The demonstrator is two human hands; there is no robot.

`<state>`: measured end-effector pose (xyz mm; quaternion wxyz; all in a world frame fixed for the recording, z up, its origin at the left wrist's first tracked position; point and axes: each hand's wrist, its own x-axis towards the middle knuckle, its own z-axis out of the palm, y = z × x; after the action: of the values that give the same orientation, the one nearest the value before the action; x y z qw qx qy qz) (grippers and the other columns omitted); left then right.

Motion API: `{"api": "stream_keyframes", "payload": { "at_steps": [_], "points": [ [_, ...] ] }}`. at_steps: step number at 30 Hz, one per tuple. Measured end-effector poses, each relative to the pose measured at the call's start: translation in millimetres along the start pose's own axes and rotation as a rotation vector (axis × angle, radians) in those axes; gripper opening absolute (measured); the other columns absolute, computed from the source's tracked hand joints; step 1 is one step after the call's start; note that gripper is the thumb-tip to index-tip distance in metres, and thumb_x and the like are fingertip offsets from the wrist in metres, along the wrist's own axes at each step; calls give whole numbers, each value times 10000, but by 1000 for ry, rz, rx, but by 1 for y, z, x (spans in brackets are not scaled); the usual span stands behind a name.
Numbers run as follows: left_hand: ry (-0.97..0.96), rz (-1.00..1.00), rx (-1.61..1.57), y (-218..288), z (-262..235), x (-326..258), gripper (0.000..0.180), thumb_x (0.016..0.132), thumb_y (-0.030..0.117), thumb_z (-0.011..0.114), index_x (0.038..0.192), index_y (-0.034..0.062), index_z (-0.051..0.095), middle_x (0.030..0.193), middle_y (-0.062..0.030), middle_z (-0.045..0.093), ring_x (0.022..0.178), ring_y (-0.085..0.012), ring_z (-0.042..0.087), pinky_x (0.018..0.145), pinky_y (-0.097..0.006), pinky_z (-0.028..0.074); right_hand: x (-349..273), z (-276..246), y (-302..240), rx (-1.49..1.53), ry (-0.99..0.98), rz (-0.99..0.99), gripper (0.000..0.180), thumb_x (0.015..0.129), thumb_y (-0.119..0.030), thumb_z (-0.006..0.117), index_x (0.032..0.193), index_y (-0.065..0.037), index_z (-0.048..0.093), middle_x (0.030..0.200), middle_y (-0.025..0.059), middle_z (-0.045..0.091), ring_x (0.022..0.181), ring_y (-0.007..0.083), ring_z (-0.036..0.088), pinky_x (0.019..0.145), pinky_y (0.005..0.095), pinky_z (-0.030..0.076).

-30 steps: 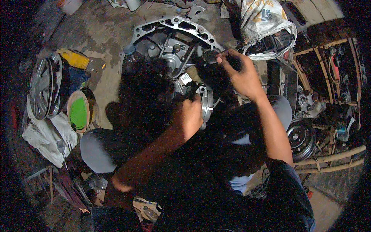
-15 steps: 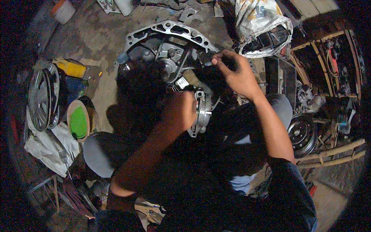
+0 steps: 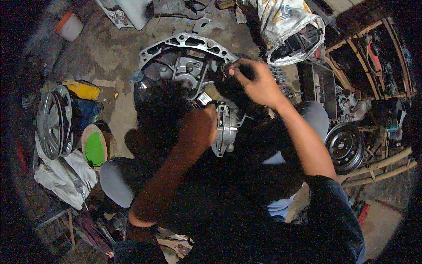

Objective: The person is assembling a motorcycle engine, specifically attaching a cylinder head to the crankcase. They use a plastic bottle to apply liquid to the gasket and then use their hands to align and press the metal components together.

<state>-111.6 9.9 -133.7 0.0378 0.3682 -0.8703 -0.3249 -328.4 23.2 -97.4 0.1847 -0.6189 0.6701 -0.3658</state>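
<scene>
A large metal gearbox housing [image 3: 191, 40] with a pale perforated flange lies on the floor in front of me. My left hand [image 3: 203, 121], mostly in shadow, is closed around a paintbrush whose metal ferrule [image 3: 203, 98] and pale bristles [image 3: 213, 91] point up and to the right, over the housing's inside. At the housing's right end my right hand [image 3: 258, 84] has thumb and fingers pinched together by a dark part; what they hold is too dark to make out. Close beside my left hand stands a ribbed silver metal part [image 3: 226, 130].
A clear bottle [image 3: 140, 81] stands left of the housing. Further left are a yellow container [image 3: 82, 89], a green-lined bowl [image 3: 94, 145] and a wheel rim [image 3: 52, 125]. To the right are a white sack [image 3: 288, 28] of parts, a dark wheel [image 3: 344, 147] and a wooden rack [image 3: 371, 66].
The view has shifted slightly, so the housing sits lower. Both hands stay by the housing, and the brush stays in my left hand. My right hand appears slightly further left.
</scene>
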Motion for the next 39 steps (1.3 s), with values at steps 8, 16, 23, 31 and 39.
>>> {"api": "stream_keyframes", "payload": {
  "at_steps": [8,16,23,31,39],
  "points": [
    [120,135,69,-4,13,-6,131,873,127,651,843,1,667,752,-247,680,723,-426,707,638,-522,571,1,3,7,10,-16,-5,219,981,-185,671,1041,23,705,997,189,744,959,276,717,898,369,520],
    [128,110,3,-5,6,-13,165,882,170,687,881,8,655,750,-239,685,734,-438,704,652,-527,570,0,6,5,-3,-43,-4,220,971,-176,673,1042,32,694,1003,213,733,982,277,722,896,380,516],
    [90,-91,-9,4,27,-18,193,892,130,667,1031,-2,639,759,-259,689,759,-457,706,696,-550,574,-2,12,4,-25,-78,7,200,962,-160,673,1020,32,688,1000,216,730,984,308,721,896,384,516],
    [277,2,-97,-13,44,-17,146,891,107,654,979,-8,637,772,-261,690,767,-468,699,689,-551,570,0,16,-3,-61,-91,-36,200,957,-159,674,1008,34,684,997,216,728,996,344,714,895,402,520],
    [338,11,-74,-2,34,-13,75,876,80,652,854,9,656,718,-246,669,743,-446,703,672,-544,562,-1,16,8,-96,-61,-63,201,957,-164,673,1016,28,690,988,218,726,990,343,716,889,404,523]
  ]
}}
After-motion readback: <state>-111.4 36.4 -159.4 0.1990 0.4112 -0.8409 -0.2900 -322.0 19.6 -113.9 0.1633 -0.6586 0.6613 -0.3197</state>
